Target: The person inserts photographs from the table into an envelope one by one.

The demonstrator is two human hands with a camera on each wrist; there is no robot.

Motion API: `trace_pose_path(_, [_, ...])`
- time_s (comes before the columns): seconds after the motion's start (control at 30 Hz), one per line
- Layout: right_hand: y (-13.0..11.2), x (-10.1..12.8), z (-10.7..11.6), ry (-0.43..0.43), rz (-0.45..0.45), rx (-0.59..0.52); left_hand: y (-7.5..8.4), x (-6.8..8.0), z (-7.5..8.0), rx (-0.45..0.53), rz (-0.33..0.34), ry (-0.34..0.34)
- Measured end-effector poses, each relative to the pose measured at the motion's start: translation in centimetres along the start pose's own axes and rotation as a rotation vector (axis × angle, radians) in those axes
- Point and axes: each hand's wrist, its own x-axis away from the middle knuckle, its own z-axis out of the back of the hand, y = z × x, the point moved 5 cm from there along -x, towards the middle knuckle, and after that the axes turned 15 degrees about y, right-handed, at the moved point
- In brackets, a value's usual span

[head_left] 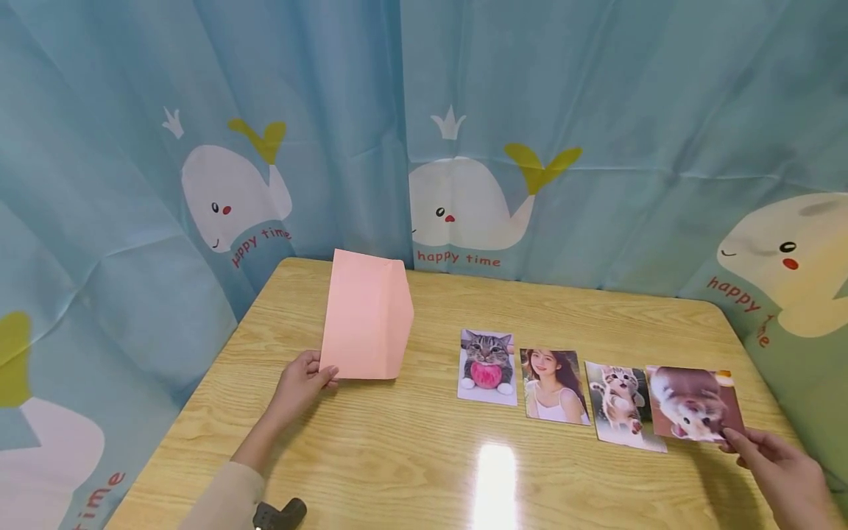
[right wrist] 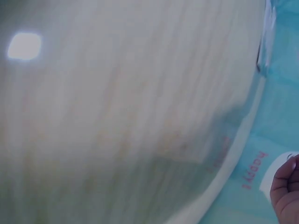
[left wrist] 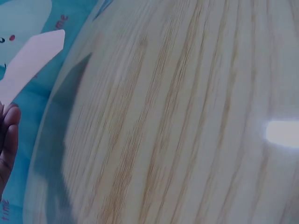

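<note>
Between the two hands, on the pale wooden surface, three printed photos lie flat in a row. The left hand pinches a pink paper envelope upright, long axis pointing away, still unfilled. The right hand pinches a blurred cat photo lifted by its corner.

- A light wooden table with rounded corners is seen, its grain running across the top.
- A bright patch of light is reflected on the table's near part.
- Behind and beside the table, a blue curtain is hung, printed with white whales and the words "happy time".
</note>
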Motion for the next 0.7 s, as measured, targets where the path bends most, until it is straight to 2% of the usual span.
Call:
trace_pose_path(0.17, [-1.9, 0.7, -0.5, 0.030, 0.012, -0.099, 0.7, 0.8, -0.9, 0.039, 0.013, 0.018])
trace_pose_path(0.3, [-3.1, 1.1, -0.9, 0.056, -0.014, -0.158, 1.3, 1.4, -1.5, 0.085, -0.001, 0.014])
trace_pose_path(0.43, [-4.3, 1.6, -1.5, 0.074, -0.032, -0.199, 2.0, 1.8, -2.0, 0.119, -0.042, 0.016])
trace_pose_path(0.63, [-6.6, 2.8, -2.9, 0.139, -0.099, -0.386, 2.5, 2.6, -2.6, 0.148, -0.110, 0.029])
trace_pose_path(0.7, [-6.6, 2.6, -3.7, 0.171, -0.085, -0.394, 2.8, 3.0, -2.8, 0.156, -0.150, 0.026])
